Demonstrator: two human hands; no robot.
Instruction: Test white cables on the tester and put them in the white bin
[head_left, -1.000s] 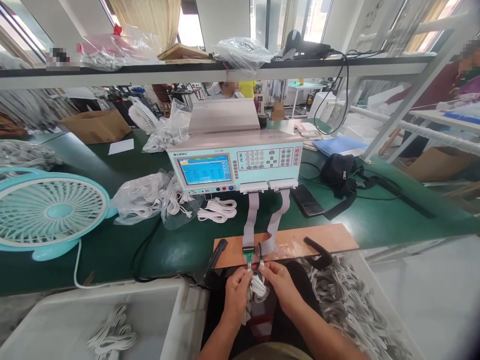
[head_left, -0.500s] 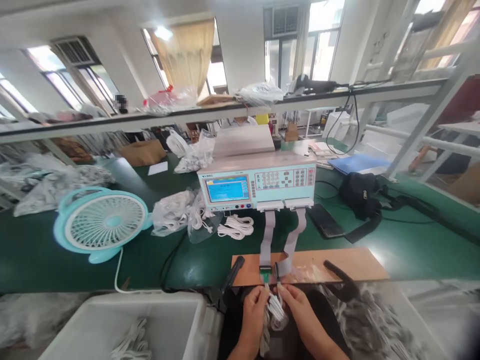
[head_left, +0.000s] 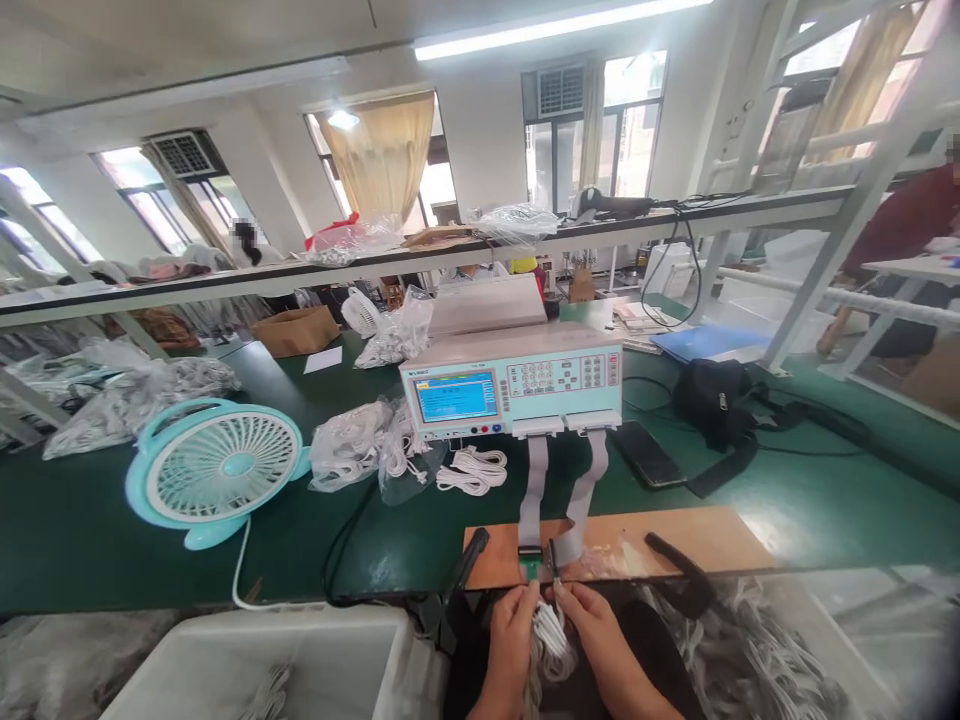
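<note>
A coiled white cable (head_left: 551, 642) hangs between my two hands below the bench edge. My left hand (head_left: 510, 645) pinches one end of it against the small green circuit board (head_left: 532, 569) at the end of the left grey ribbon cable (head_left: 533, 495). With thumb and fingers closed, my right hand (head_left: 598, 635) grips the other end at the dark connector of the right grey ribbon cable (head_left: 588, 490). My fingers cover both plug tips, so how far they are inserted is hidden. Both ribbons run up to a bench tester (head_left: 517, 385) with a lit blue screen.
A wooden board (head_left: 652, 537) lies along the bench edge. Left are a turquoise fan (head_left: 225, 465), bagged cables (head_left: 349, 445) and a white bin (head_left: 262, 650). A loose white cable bundle (head_left: 472, 470), a phone (head_left: 649, 455) and a black bag (head_left: 712, 395) rest on the bench.
The camera view has tilted upward, so the bench and tester sit lower in the picture. Both hands stay at the connectors with the same cable.
</note>
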